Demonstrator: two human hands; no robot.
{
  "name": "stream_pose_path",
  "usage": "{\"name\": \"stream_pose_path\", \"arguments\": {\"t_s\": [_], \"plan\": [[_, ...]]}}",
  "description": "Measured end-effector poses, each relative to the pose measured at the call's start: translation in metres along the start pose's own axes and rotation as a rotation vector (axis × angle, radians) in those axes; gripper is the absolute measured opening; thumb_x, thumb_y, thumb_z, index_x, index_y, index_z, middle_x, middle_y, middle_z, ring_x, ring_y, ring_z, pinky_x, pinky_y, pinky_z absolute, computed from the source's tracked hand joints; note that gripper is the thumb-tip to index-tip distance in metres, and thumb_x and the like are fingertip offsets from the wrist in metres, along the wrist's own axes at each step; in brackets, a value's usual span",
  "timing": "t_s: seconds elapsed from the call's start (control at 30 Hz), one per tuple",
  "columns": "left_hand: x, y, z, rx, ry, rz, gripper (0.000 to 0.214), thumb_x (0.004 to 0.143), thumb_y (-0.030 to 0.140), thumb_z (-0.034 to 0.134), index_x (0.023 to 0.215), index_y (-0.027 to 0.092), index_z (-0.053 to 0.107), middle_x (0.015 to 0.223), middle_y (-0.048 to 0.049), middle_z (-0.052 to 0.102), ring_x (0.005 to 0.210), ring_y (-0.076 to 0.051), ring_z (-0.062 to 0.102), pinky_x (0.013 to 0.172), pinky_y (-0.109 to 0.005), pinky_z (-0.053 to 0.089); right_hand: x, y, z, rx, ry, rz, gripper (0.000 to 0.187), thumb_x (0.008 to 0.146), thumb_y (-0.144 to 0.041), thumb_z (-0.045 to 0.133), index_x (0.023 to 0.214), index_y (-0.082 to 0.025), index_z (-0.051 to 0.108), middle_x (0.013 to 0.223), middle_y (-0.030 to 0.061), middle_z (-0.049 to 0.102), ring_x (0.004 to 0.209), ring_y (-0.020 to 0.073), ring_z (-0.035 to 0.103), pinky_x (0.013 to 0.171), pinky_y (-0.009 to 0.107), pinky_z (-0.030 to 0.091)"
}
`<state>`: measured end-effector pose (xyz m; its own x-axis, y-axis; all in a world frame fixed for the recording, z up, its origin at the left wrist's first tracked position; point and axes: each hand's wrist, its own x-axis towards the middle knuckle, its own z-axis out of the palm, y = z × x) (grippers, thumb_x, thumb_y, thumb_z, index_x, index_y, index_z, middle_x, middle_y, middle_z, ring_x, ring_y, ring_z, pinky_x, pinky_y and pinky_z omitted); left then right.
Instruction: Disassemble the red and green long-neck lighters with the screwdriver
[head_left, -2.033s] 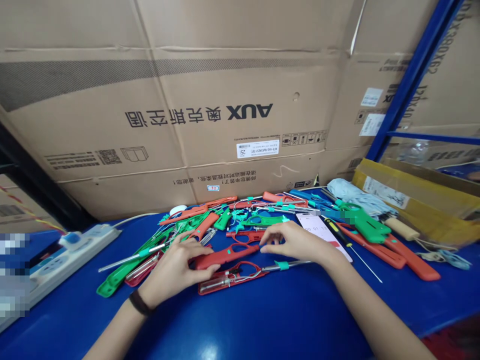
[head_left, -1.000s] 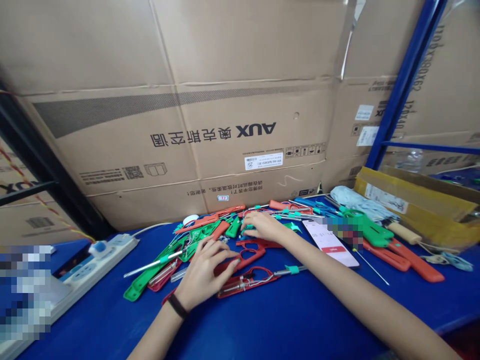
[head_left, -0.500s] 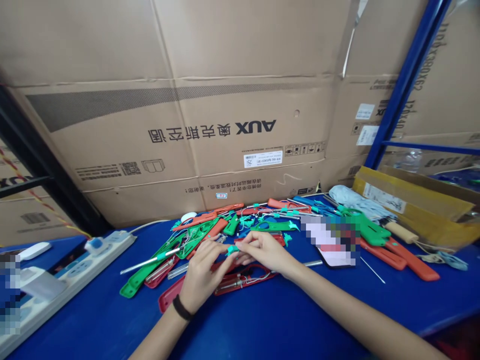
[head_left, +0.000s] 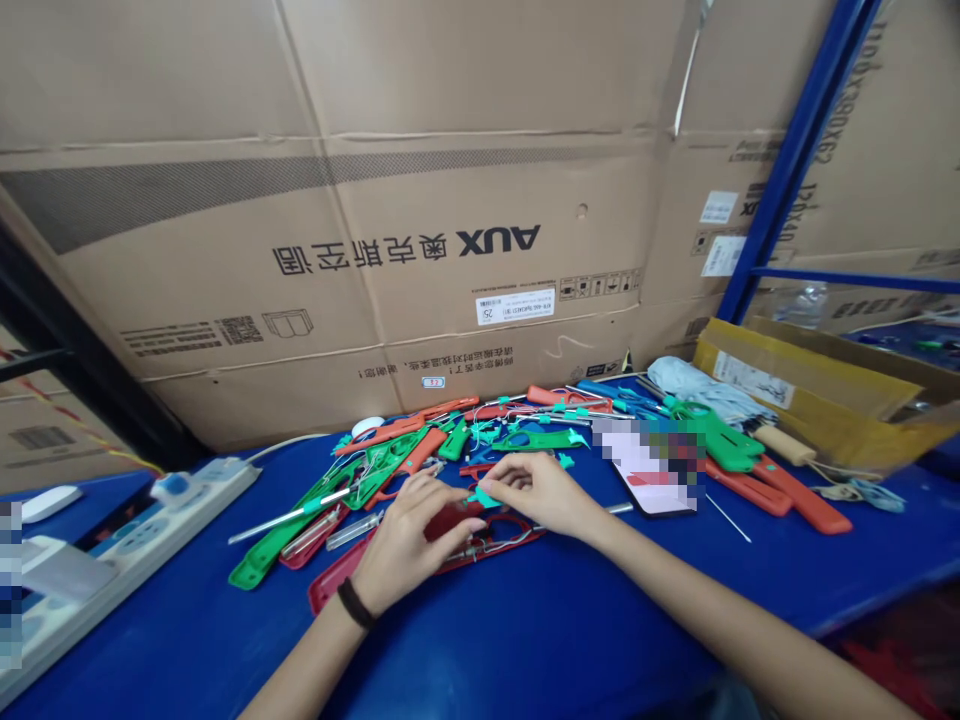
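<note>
- Centre of the clock face: a small green plastic piece (head_left: pixel 486 498), raised above the blue table (head_left: pixel 420 655) between two bare hands.
- Right hand (head_left: pixel 541 492), coming in from 4 o'clock: thumb and fingertips narrowed to a pinch on that green piece.
- Left hand (head_left: pixel 409 535), coming in from 7 o'clock: fingers curled around a hollow red shell (head_left: pixel 337 576), thumb set apart from the forefinger. The shell's broad end points to 8 o'clock. Whether the left forefinger touches the green piece, I cannot tell.
- At 6 o'clock, just below the fingers: a wired red half (head_left: pixel 491 550), with pale wires lying in it and a metal tube (head_left: pixel 619 508) towards 3 o'clock.
- From 10 to 1 o'clock, beyond the hands: a crowded heap of red, green and orange parts. At 3 o'clock, a phone (head_left: pixel 637 488), partly blurred.
- Handling, as a judgement: the green piece should be nearly weightless, stiff and easy to drop, best pinched by its edges. The shell looks light, smooth and rigid, though thin-walled; its broad end offers the surest hold. The wires look fragile, so fingers belong on the plastic rim.
</note>
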<state>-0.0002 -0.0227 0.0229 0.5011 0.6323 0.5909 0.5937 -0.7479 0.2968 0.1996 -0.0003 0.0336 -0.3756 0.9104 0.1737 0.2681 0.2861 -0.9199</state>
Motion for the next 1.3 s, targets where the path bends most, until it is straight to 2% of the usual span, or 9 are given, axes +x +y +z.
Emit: {"name": "stream_pose_path", "arguments": {"t_s": [0.17, 0.33, 0.5, 0.7, 0.87, 1.0, 1.1, 1.3], "plan": [[0.0, 0.007, -0.007, -0.007, -0.147, 0.04, 0.023, 0.076, 0.04, 0.069, 0.089, 0.021, 0.066, 0.082, -0.0023, 0.066, 0.08, -0.018, 0.059, 0.097, -0.044, 0.037, -0.007, 0.006, -0.014, -0.087, -0.098, 0.108, 0.022, 0.075, -0.033, 0.062, 0.075, -0.012, 0.069, 0.072, 0.0068, 0.071, 0.063, 0.0156, 0.061, 0.057, 0.024, 0.044], [-0.002, 0.01, -0.005, -0.033, -0.286, 0.078, 0.021, 0.073, 0.037, 0.071, 0.089, 0.024, 0.071, 0.089, -0.0034, 0.065, 0.09, -0.021, 0.056, 0.087, -0.038, 0.043, -0.01, 0.008, -0.017, -0.178, -0.149, 0.195, 0.02, 0.071, -0.029, 0.064, 0.075, -0.012, 0.072, 0.067, 0.0057, 0.07, 0.059, 0.0147, 0.059, 0.051, 0.022, 0.039], [-0.003, 0.011, -0.003, -0.021, -0.306, 0.076, 0.014, 0.08, 0.024, 0.063, 0.09, 0.026, 0.072, 0.089, -0.0032, 0.064, 0.087, -0.019, 0.055, 0.08, -0.034, 0.045, -0.007, 0.012, -0.018, -0.205, -0.23, 0.174, 0.02, 0.07, -0.028, 0.064, 0.077, -0.012, 0.074, 0.071, 0.0056, 0.072, 0.062, 0.0153, 0.061, 0.052, 0.021, 0.041], [-0.005, 0.012, 0.004, -0.083, -0.291, 0.05, 0.015, 0.082, 0.02, 0.058, 0.09, 0.024, 0.071, 0.091, -0.0035, 0.062, 0.083, -0.017, 0.055, 0.078, -0.031, 0.045, -0.007, 0.015, -0.017, -0.2, -0.29, 0.177, 0.02, 0.07, -0.027, 0.065, 0.083, -0.013, 0.073, 0.074, 0.0061, 0.073, 0.066, 0.0173, 0.065, 0.053, 0.021, 0.043], [-0.006, 0.013, 0.006, -0.12, -0.298, -0.002, 0.013, 0.081, 0.018, 0.057, 0.088, 0.022, 0.068, 0.092, -0.003, 0.061, 0.084, -0.017, 0.054, 0.076, -0.029, 0.045, -0.013, 0.009, -0.019, -0.189, -0.269, 0.086, 0.021, 0.071, -0.027, 0.068, 0.088, -0.015, 0.071, 0.075, 0.0047, 0.072, 0.069, 0.0171, 0.066, 0.058, 0.022, 0.045], [-0.005, 0.014, 0.006, -0.07, -0.302, -0.04, 0.01, 0.082, 0.024, 0.059, 0.088, 0.023, 0.067, 0.09, -0.0028, 0.059, 0.083, -0.018, 0.053, 0.08, -0.032, 0.042, -0.022, 0.001, -0.026, -0.375, -0.264, -0.036, 0.013, 0.073, -0.024, 0.068, 0.084, -0.018, 0.071, 0.075, 0.0017, 0.071, 0.069, 0.0154, 0.063, 0.064, 0.022, 0.045], [-0.005, 0.016, 0.008, -0.051, -0.304, -0.069, 0.011, 0.083, 0.03, 0.061, 0.089, 0.023, 0.066, 0.09, -0.0027, 0.059, 0.082, -0.018, 0.053, 0.08, -0.034, 0.041, -0.025, -0.003, -0.03, -0.505, -0.271, -0.112, 0.011, 0.075, -0.019, 0.066, 0.085, -0.019, 0.071, 0.082, 0.0018, 0.07, 0.079, 0.016, 0.063, 0.072, 0.024, 0.044], [-0.006, 0.017, 0.011, -0.045, -0.297, -0.048, 0.01, 0.085, 0.026, 0.057, 0.09, 0.023, 0.065, 0.09, -0.0028, 0.062, 0.083, -0.018, 0.053, 0.079, -0.033, 0.04, -0.023, -0.006, -0.028, -0.674, -0.316, -0.142, 0.009, 0.079, -0.019, 0.065, 0.086, -0.019, 0.07, 0.09, 0.0041, 0.067, 0.086, 0.0178, 0.062, 0.076, 0.027, 0.043]]}}
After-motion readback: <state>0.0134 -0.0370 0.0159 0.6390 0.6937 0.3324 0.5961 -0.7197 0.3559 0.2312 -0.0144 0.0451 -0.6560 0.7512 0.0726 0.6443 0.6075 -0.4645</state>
